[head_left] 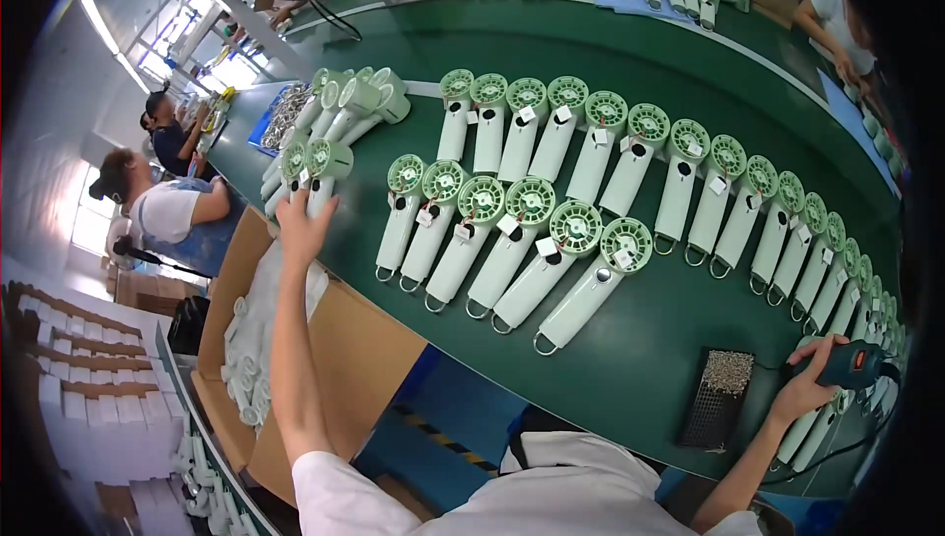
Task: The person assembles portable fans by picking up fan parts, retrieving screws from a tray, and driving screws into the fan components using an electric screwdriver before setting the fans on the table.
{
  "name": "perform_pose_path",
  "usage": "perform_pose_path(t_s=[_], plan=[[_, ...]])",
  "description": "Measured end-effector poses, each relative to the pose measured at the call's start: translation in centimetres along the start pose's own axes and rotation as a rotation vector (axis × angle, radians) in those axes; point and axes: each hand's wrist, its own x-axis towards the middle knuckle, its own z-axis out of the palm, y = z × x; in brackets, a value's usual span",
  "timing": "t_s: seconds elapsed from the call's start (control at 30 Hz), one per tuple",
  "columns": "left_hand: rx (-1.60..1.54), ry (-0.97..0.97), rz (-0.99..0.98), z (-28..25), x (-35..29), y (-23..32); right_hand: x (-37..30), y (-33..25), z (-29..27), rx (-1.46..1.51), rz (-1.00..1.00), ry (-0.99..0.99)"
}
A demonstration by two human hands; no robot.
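Note:
At the left end of the green table, my left hand [303, 225] has its fingers closed around the pale handle of a light-green handheld fan [328, 158]. Another fan [293, 164] is right beside it, against the same hand. A heap of similar fan parts [356, 98] lies just beyond. Far to the right, my right hand [805, 385] grips a dark teal electric screwdriver [852, 366] with an orange switch. Its tip is hard to make out. Next to that hand, a black tray [720, 398] holds many small screws.
Two rows of handheld fans [532, 199] with open backs and small white connectors cross the green table [443, 339]. An open cardboard box [359, 349] of white parts stands at its left edge. A blue tray [264, 130] holds metal pieces. Co-workers [172, 211] sit nearby.

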Motion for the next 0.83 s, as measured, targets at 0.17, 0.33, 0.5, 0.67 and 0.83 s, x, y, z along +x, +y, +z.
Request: perform_pose_path(t_s=[0.17,0.33,0.5,0.67,0.83], plan=[[-0.160,-0.005,0.074,-5.4,-2.2,6.4,0.0,-0.7,-0.3,-0.010,0.040,0.013],[-0.281,-0.085,0.267,-9.0,-5.0,15.2,-0.1,-0.3,-0.8,0.002,0.091,0.064],[-0.445,-0.331,0.372,-11.2,-10.6,22.4,-0.2,-2.5,1.9,0.083,0.053,0.004],[-0.490,-0.569,0.474,-9.9,-16.0,28.1,0.2,-3.2,1.3,0.068,0.052,0.014],[-0.603,-0.740,0.597,-9.1,-21.2,32.2,0.3,-3.2,0.9,0.055,0.045,0.000]])
